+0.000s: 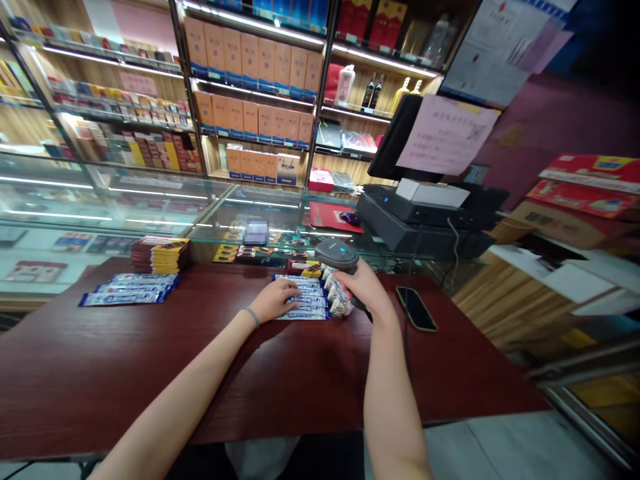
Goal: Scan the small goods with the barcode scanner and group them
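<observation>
My right hand (367, 288) grips a dark handheld barcode scanner (336, 251), which shows a small blue light on top. Its head is above a row of blue-and-white stick packets (311, 301) on the table. My left hand (277, 299) rests palm down on the left ends of those packets, fingers laid over them. Several white-wrapped pieces (340, 303) sit just right of the packets, partly behind my right hand. At the left lies another fan of blue-and-white packets (131, 288), with a stack of brown and yellow packs (163, 255) behind it.
A phone (417, 309) lies on the dark red table (280, 380), right of my right arm, with a cable nearby. Behind stands a glass display counter (225, 207). A black cash register (425, 213) with a monitor is at the back right. Boxes (585, 193) are piled farther right.
</observation>
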The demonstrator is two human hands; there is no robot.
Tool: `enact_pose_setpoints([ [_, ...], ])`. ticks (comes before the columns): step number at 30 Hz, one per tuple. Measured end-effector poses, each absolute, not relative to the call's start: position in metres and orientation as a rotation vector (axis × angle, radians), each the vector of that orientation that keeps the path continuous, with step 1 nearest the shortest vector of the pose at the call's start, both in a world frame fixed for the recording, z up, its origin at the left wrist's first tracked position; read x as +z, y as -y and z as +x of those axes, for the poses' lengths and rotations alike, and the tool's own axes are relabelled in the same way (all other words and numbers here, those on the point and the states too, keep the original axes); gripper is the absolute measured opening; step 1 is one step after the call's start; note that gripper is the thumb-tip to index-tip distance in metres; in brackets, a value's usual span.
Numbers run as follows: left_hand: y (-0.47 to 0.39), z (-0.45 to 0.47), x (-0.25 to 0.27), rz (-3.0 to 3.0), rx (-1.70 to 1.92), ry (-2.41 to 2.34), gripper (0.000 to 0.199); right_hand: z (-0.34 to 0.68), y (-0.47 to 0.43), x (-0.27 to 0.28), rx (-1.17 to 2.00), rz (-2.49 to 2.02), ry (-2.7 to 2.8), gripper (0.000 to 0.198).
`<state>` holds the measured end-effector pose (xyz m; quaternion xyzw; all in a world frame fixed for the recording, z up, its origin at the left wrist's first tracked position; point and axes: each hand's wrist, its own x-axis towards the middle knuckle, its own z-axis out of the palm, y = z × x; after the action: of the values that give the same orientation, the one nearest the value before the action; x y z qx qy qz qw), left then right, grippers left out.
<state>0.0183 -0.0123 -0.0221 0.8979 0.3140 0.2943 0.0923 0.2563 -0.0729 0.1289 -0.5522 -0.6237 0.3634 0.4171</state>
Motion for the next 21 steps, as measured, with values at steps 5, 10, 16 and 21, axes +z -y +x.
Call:
enact_pose_setpoints([
  [5, 0.015, 0.023, -0.024, 2.628, 0.850, -0.928, 0.024, 0.256, 0.072, 0.128, 0.892, -1.416, 1.595, 0.032],
  [10, 0.022, 0.025, -0.015, 2.443, 1.034, -0.982, 0.028, 0.255, 0.071, 0.124, 0.878, -1.409, 1.584, 0.029],
  [16, 0.015, -0.003, 0.001, 1.679, 1.402, -1.275, 0.034, 0.247, 0.068, 0.120, 0.866, -1.352, 1.537, 0.027],
  [21, 0.015, -0.045, 0.008, 1.077, 1.284, -1.101, 0.035, 0.231, 0.065, 0.115, 0.816, -1.319, 1.582, 0.040],
])
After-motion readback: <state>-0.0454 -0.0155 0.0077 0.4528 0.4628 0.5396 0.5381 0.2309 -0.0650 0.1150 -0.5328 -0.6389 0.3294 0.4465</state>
